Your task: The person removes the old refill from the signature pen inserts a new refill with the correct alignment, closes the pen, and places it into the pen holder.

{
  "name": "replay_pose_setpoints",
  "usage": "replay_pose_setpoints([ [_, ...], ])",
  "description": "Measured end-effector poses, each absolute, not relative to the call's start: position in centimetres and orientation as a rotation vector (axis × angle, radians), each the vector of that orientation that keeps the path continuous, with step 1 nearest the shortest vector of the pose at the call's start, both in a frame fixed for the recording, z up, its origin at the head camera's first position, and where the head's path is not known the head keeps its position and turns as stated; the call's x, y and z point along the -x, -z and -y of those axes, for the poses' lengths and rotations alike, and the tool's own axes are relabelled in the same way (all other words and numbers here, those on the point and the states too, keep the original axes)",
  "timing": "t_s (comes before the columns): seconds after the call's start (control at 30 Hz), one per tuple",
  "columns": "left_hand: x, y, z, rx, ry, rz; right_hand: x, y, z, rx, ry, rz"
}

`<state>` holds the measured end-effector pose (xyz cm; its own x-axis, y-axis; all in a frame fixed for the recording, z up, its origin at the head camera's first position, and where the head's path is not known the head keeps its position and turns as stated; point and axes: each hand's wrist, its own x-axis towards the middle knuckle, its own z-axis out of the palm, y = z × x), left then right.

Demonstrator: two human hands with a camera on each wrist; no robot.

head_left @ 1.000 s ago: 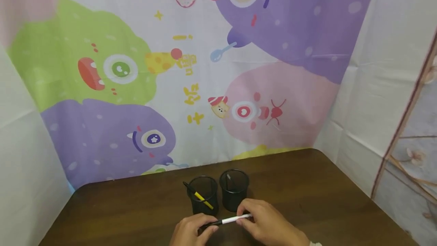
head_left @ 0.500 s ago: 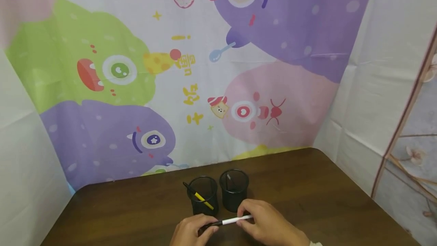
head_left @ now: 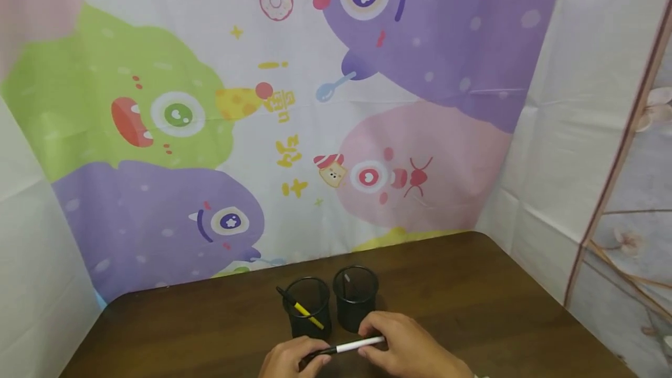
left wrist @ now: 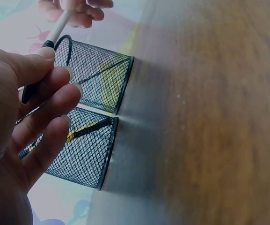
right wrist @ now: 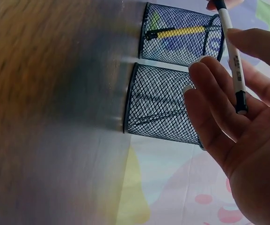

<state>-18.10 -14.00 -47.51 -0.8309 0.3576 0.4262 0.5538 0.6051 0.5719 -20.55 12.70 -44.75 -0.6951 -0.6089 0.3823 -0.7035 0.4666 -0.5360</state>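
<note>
A white pen (head_left: 359,344) with a black end stretches between my two hands, held level just in front of two black mesh pen cups. My left hand (head_left: 294,359) pinches its black end between thumb and forefinger; the other fingers are loosely bent in the left wrist view. Thumb and fingers of my right hand (head_left: 406,346) pinch the white barrel, which carries small dark print and ends in a black plug (right wrist: 241,101) in the right wrist view. The left cup (head_left: 310,325) holds a yellow-and-black pen (head_left: 305,312). Inside the right cup (head_left: 357,311) leans a dark, thin pen (head_left: 346,279).
Both cups stand upright, close together, on a dark brown wooden table (head_left: 199,325). A cloth backdrop (head_left: 294,220) with cartoon monsters hangs behind the table's back edge. Pale cloth sides (head_left: 530,209) flank it.
The head view has tilted a little, so the whole scene sits slightly lower and further left. Both hands keep the same grip on the white pen.
</note>
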Motion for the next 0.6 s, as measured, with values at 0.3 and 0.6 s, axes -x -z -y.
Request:
replay_pose_setpoints([
  [0.3,17.94,47.36,14.13,0.734,1.064,2.583,20.63,44.85,-12.59,-1.106,-1.059,2.630],
  [0.6,18.02,47.30,14.01,0.735,1.099,2.562,20.90,44.83,-12.74,-1.140,-1.024,2.622],
])
